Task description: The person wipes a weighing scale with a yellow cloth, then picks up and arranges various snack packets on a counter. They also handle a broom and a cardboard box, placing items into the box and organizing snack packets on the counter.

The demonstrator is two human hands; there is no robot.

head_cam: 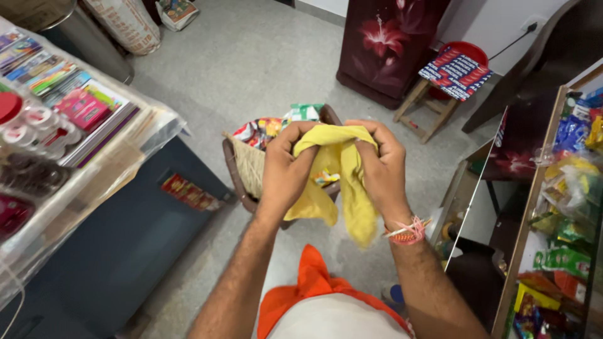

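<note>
Above the woven chair (246, 164), left hand (284, 171) and right hand (381, 168) bunch a yellow cloth (339, 182); its dangling tail could snag the chair's rim.

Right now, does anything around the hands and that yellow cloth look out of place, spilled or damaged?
Nothing stands out. The left hand and right hand both grip the bunched yellow cloth, which hangs limp with no tear showing. Behind it, the woven chair stands upright with packets piled on it; nothing has spilled onto the floor.

A grey floor (251, 56) bears a wooden stool (430, 107) and sack (125, 25).
</note>
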